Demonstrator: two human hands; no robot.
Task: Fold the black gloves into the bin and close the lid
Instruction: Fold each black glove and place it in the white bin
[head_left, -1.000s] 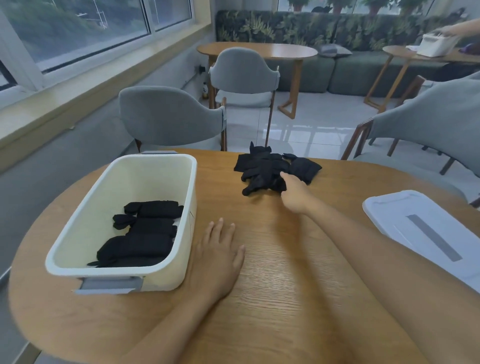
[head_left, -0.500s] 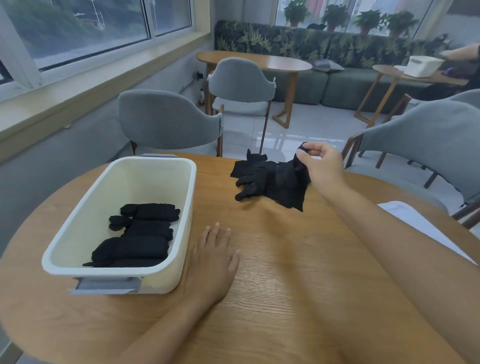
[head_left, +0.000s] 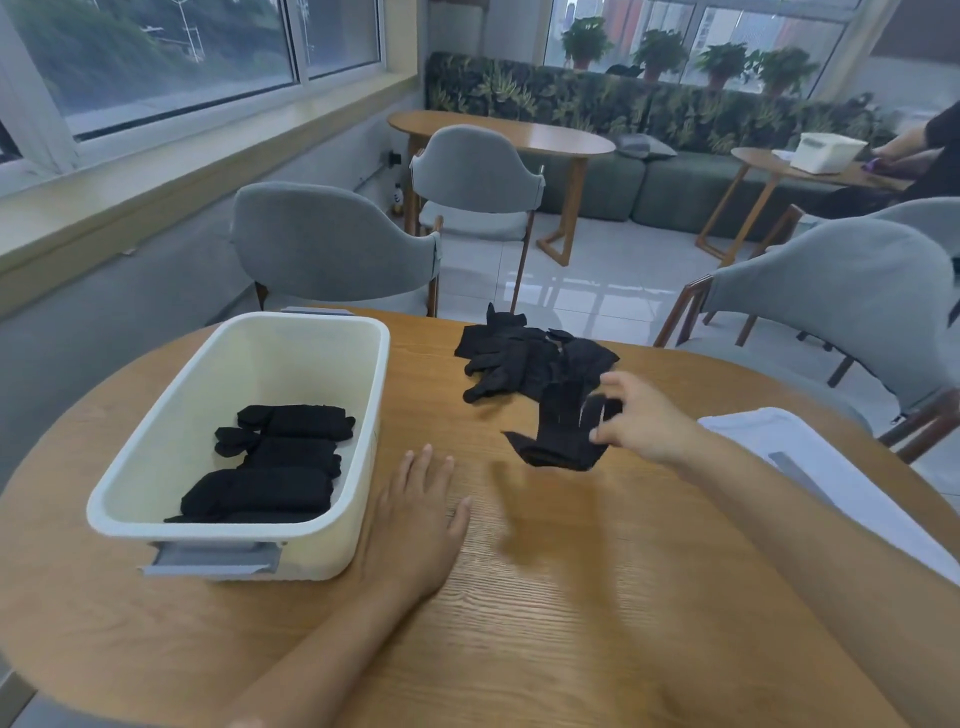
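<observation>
A single black glove (head_left: 563, 426) is pinched, apparently, by the blurred right hand (head_left: 641, 418), clear of the pile (head_left: 524, 358) for folding; the left hand (head_left: 415, 512) is rested flat and relaxed beside the bin (head_left: 363, 415).

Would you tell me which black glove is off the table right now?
The black fabric glove held by the right hand; the others lie piled or folded.

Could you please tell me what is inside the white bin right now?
The white bin holds three folded black gloves lying in a row on its floor. The near wall hides the bottom strip nearest the camera, so anything lying there cannot be seen.
</observation>
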